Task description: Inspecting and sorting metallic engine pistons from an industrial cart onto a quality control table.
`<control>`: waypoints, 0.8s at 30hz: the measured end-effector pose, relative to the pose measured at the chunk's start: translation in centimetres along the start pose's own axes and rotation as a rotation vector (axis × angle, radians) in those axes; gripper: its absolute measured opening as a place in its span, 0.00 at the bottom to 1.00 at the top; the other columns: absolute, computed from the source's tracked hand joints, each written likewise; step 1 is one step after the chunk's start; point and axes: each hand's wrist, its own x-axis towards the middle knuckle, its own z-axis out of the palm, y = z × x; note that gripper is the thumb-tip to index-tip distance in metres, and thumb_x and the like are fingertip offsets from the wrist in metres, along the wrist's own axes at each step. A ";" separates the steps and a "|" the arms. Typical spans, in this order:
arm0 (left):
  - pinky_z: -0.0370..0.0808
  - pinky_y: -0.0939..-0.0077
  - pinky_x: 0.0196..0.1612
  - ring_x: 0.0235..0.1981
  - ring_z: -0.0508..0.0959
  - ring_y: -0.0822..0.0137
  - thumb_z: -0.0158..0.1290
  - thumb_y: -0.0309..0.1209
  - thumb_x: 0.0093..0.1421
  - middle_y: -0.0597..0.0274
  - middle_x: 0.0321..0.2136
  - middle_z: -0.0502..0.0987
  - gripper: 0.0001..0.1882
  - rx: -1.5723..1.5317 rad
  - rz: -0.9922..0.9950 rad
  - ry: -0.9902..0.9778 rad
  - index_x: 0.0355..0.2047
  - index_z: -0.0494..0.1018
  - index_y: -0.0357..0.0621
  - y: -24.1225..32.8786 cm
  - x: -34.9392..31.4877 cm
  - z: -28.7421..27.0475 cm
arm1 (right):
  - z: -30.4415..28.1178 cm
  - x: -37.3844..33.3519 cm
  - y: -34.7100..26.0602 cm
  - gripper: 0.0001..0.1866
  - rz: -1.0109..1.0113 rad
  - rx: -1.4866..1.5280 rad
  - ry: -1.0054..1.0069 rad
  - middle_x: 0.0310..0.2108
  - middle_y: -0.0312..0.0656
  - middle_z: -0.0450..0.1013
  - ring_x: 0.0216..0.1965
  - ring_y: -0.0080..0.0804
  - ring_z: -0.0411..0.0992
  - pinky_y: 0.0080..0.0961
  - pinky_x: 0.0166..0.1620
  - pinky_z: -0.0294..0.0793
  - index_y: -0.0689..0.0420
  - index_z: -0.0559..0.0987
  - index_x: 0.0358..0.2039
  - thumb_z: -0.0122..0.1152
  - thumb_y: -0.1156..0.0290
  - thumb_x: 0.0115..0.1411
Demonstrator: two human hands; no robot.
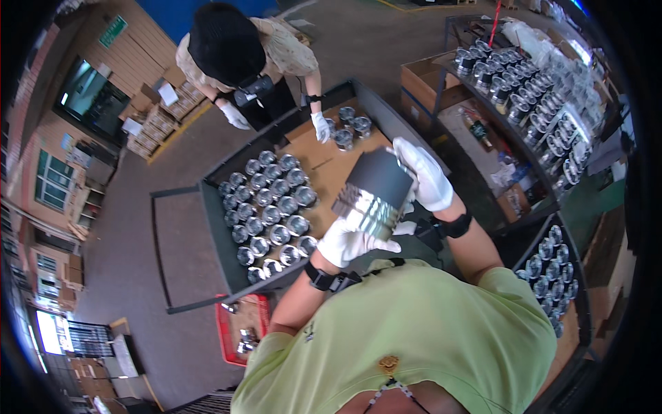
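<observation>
Close in front of my chest I hold a large engine piston (378, 181), tilted, with a dark grey skirt and a shiny grooved silver end. My left hand (348, 243), in a white glove, cups the silver end from below. Against the dark end's right side rests my right hand (425, 177), also gloved, its fingers bent around the edge. Beneath is a dark-framed cart (317, 160) with a brown board bed. Rows of silver pistons (265, 196) stand on its left part, and several more pistons (348, 129) sit near its far corner.
Across the cart stands a co-worker (252, 52) in white gloves, one hand close to the far pistons. A rack (448, 76) loaded with pistons is at the right. Another piston cart (576, 328) is at lower right. A red crate (224, 331) with metal parts lies at my left.
</observation>
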 end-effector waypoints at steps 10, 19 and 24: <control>0.74 0.62 0.52 0.54 0.72 0.58 0.59 0.37 0.58 0.52 0.56 0.67 0.35 0.846 0.569 0.299 0.61 0.57 0.42 0.7 -4.2 -2.6 | 2.6 -1.6 -0.1 0.37 -0.467 -0.609 0.010 0.55 0.52 0.66 0.54 0.47 0.68 0.37 0.57 0.65 0.62 0.66 0.58 0.63 0.54 0.53; 0.70 0.60 0.57 0.54 0.71 0.62 0.54 0.37 0.61 0.60 0.55 0.70 0.27 0.250 0.549 0.317 0.58 0.62 0.45 2.1 -3.2 -2.1 | 5.7 -1.2 0.4 0.71 -0.599 -0.929 -0.018 0.60 0.58 0.59 0.58 0.54 0.64 0.40 0.60 0.63 0.61 0.43 0.67 0.79 0.45 0.31; 0.73 0.61 0.54 0.52 0.73 0.60 0.54 0.38 0.62 0.58 0.54 0.71 0.26 0.100 0.449 0.253 0.58 0.62 0.44 2.2 -3.7 -3.4 | 7.1 -0.8 -0.3 0.67 -0.664 -0.962 0.035 0.56 0.58 0.63 0.53 0.53 0.68 0.42 0.55 0.67 0.63 0.49 0.66 0.79 0.49 0.31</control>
